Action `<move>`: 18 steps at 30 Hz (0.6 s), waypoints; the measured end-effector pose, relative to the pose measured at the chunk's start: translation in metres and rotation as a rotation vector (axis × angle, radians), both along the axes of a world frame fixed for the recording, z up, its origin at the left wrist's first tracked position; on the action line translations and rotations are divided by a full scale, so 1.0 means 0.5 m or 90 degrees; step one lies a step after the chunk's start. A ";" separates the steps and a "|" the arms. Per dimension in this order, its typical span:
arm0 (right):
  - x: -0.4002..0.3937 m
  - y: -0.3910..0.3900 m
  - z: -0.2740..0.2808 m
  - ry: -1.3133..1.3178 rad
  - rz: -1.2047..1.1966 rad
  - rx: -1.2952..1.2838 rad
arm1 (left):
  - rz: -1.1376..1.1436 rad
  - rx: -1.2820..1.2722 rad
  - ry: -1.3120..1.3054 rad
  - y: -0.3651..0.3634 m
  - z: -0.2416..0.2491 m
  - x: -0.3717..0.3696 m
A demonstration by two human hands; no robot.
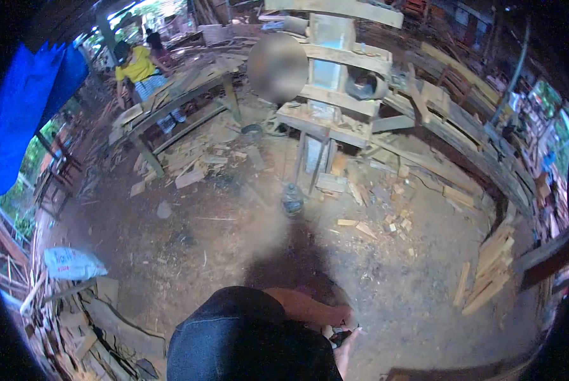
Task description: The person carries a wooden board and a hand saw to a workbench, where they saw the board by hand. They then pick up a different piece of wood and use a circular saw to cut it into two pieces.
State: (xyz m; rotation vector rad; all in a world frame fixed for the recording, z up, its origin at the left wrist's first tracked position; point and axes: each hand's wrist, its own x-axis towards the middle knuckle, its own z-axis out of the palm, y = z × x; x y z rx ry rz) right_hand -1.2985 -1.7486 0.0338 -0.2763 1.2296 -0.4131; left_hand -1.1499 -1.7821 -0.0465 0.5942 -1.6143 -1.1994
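At the bottom of the view, a bare forearm comes out from behind dark cloth (pixel 246 336), which fills much of the lower middle. It ends in my left hand (pixel 340 316), whose fingers are bent closed. Just below it, my right hand (pixel 345 353) is closed too, the thumb pointing up. Between the two hands is a small dark object (pixel 341 338) with a pale part at its left. Both hands touch it, but its kind is too small and shaded to tell. The ground lies beneath them.
A wooden workbench (pixel 189 95) stands at the back left, with a person in a yellow shirt (pixel 137 66) beside it. A wooden stand (pixel 329 120) rises behind a clear jug (pixel 292 199). Offcuts (pixel 399 219), stacked planks (pixel 491 267) and a white sack (pixel 74 263) lie around.
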 end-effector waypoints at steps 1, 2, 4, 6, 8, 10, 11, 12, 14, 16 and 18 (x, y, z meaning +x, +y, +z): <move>-0.006 -0.001 -0.018 -0.003 0.012 0.000 | -0.021 -0.086 -0.048 -0.004 0.010 0.010; -0.010 -0.002 -0.030 -0.005 0.023 0.000 | -0.043 -0.171 -0.097 -0.007 0.022 0.019; -0.019 -0.002 -0.054 -0.012 0.044 -0.002 | -0.050 -0.130 -0.124 0.007 0.071 0.045; -0.002 0.004 -0.017 -0.011 0.061 -0.001 | -0.061 -0.085 -0.145 0.027 0.075 0.050; 0.087 0.026 0.166 0.190 0.014 -0.028 | -0.034 0.030 -0.065 0.013 0.047 0.017; 0.066 0.015 0.059 0.101 0.007 -0.034 | -0.007 0.142 0.017 0.031 0.027 0.039; 0.070 0.013 0.041 0.013 -0.004 -0.036 | 0.005 0.196 0.059 0.032 0.015 0.040; 0.075 0.014 0.041 0.013 0.002 -0.038 | 0.018 0.250 0.101 0.045 -0.016 0.008; 0.086 0.020 0.043 0.017 0.009 -0.020 | 0.041 0.358 0.190 0.073 -0.059 -0.061; 0.102 0.024 0.061 0.010 0.066 -0.036 | 0.062 0.466 0.284 0.075 -0.030 0.091; 0.123 0.026 0.052 0.046 0.087 -0.013 | 0.083 0.573 0.379 0.091 -0.047 0.105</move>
